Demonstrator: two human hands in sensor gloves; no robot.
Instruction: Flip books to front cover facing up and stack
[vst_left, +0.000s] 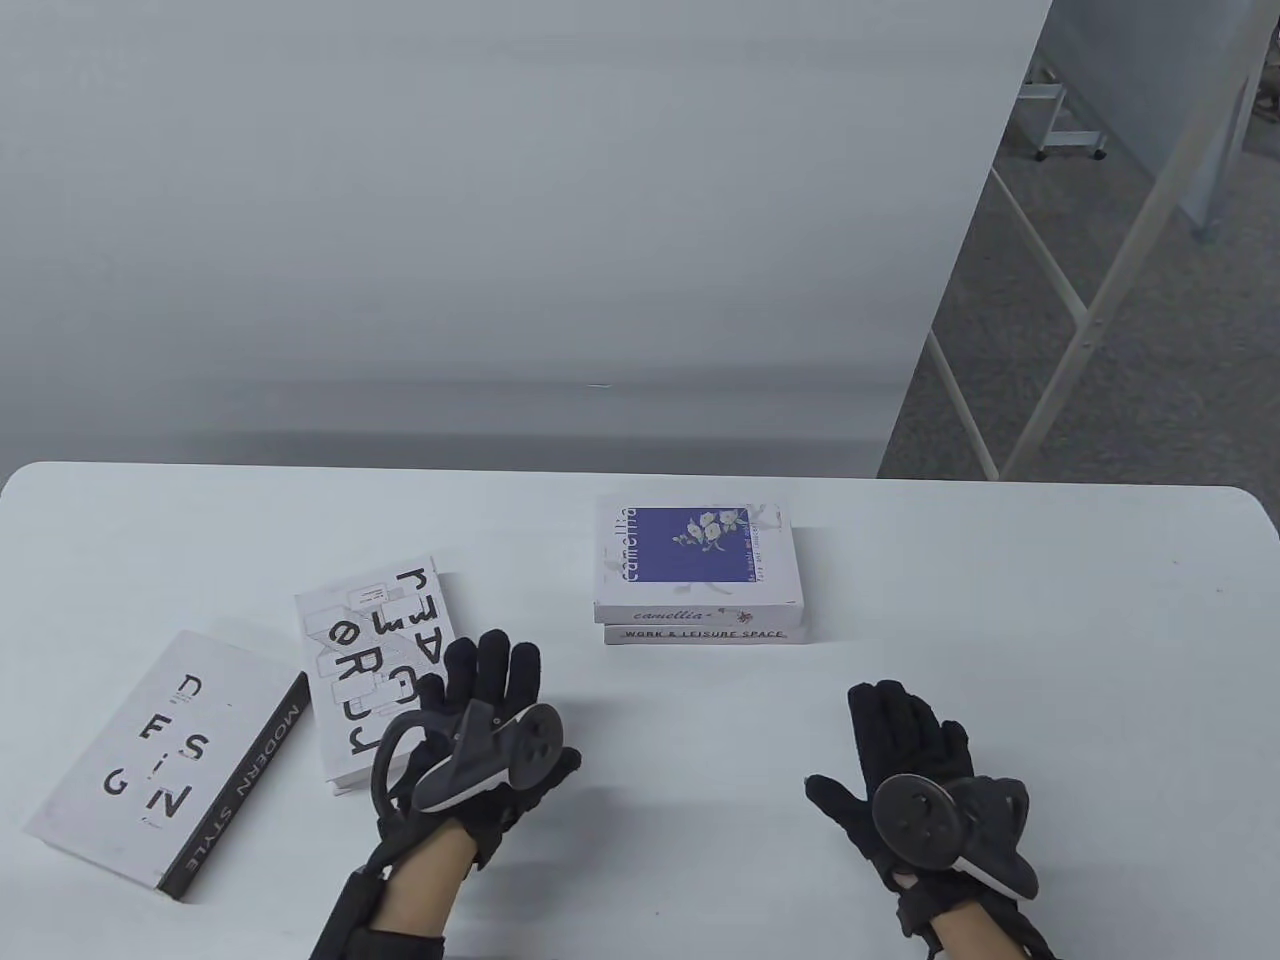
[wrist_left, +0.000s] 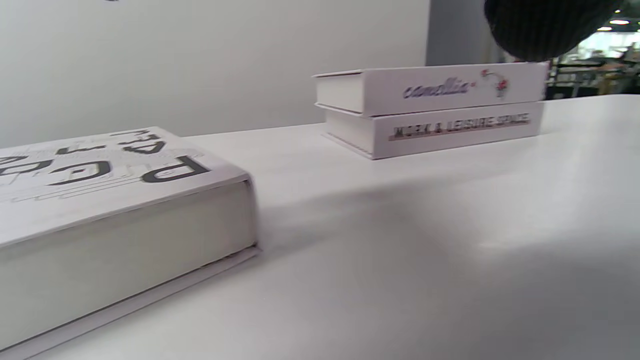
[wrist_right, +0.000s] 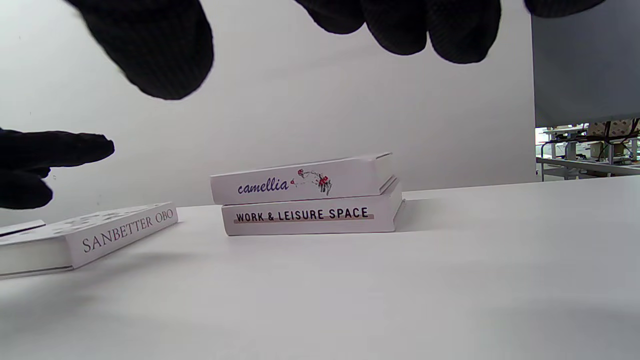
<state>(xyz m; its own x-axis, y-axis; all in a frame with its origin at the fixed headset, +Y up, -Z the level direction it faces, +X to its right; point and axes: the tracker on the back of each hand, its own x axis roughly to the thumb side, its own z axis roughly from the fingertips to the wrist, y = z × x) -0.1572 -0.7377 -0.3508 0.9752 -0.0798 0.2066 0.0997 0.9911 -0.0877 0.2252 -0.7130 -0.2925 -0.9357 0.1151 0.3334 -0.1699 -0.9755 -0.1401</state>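
Two books are already stacked mid-tabletop (vst_left: 900, 560): camellia (vst_left: 697, 555) on top of Work & Leisure Space (vst_left: 705, 634). Two remain at the left: the lettered book (vst_left: 375, 670) and Design (vst_left: 165, 760). The left hand (vst_left: 480, 740) hovers beside the lettered book, fingers apart, probably next to lift it. The right hand (vst_left: 915, 790) is empty, fingers spread. Nothing blocks the stack.

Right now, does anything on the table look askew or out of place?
Slightly: the camellia book sits a little off-square on the book below. Two more books lie angled at left, unstacked. No damage shows.
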